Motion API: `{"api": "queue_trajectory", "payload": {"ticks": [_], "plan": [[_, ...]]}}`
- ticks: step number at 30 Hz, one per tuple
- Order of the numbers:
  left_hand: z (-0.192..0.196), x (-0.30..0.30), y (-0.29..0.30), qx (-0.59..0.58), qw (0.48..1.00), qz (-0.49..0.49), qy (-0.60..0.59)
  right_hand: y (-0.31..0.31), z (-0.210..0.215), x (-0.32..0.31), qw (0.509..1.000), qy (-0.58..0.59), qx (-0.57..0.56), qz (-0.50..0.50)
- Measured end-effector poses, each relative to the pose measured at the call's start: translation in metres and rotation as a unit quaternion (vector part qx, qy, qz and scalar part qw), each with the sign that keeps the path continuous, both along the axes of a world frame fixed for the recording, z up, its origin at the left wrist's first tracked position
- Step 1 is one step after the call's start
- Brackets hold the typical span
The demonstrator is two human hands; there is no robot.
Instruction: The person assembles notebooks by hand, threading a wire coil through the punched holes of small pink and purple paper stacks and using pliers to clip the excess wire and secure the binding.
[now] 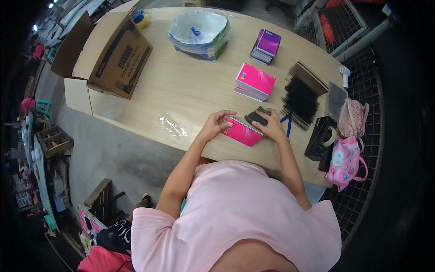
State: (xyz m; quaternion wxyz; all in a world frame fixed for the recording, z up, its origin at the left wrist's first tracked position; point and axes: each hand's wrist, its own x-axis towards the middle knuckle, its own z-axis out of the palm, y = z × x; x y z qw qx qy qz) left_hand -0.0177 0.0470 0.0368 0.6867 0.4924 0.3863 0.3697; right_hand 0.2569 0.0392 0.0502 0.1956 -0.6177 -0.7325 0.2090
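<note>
Pale pink shirt [235,199] cloth fills the lower middle, nearest the camera, and covers part of the near edge of the wooden table [136,119]. Just beyond it lies the pink notebook [244,134], near that edge, with only a narrow strip of tabletop between its lower corner and the person's body. Its white spiral binding runs along the far side, slanting down to the right.

The person's left hand [217,125] holds the notebook at its left end, thumb on the cover and fingers bent and loosely spread. The right hand [271,125] grasps a dark green block [257,116] beside the binding; whether block and binding touch cannot be told.

Room is tight on the right: blue-handled pliers [288,126] lie just beside the right hand, black coils [300,102] bunch beyond them, and a black box [320,138] with a tape roll [332,137] and a pink bag [346,161] line the right edge. Straight ahead, a pink notebook stack [255,82] stands near the hands, with a purple notebook stack [265,46] farther off.

Leftward the way is wider: a broad span of wood separates the left hand from the open carton [120,63], crossed only by a flat clear plastic piece [173,124] near the table's front edge. A plastic-lined container [199,36] sits toward the far edge.
</note>
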Motion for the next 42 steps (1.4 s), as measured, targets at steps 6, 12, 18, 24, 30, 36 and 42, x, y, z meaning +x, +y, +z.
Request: {"api": "queue_trajectory", "payload": {"ticks": [6,12,18,24,30,36,42], "plan": [[0.007,-0.025,-0.021,-0.002,0.998,0.047,0.028,-0.011,0.053,-0.061,0.979,0.169,0.088,0.07],[0.029,-0.039,-0.026,-0.04,0.996,0.073,0.01,-0.003,0.064,-0.113,0.969,0.224,-0.085,0.067],[0.025,-0.073,-0.042,-0.021,0.987,0.156,0.016,0.006,0.061,-0.153,0.963,0.224,-0.104,0.112],[0.035,-0.131,-0.076,-0.036,0.969,0.241,0.033,0.124,0.069,-0.212,0.981,0.04,0.13,0.14],[0.076,-0.173,-0.092,-0.013,0.968,0.25,-0.008,0.248,0.026,-0.242,0.956,-0.145,0.255,0.013],[0.107,-0.192,-0.081,-0.008,0.945,0.288,-0.156,0.142,0.03,-0.271,0.963,-0.099,0.175,0.18],[0.102,-0.151,-0.045,-0.054,0.975,0.174,-0.126,0.02,0.063,-0.185,0.946,0.092,0.296,0.096]]}}
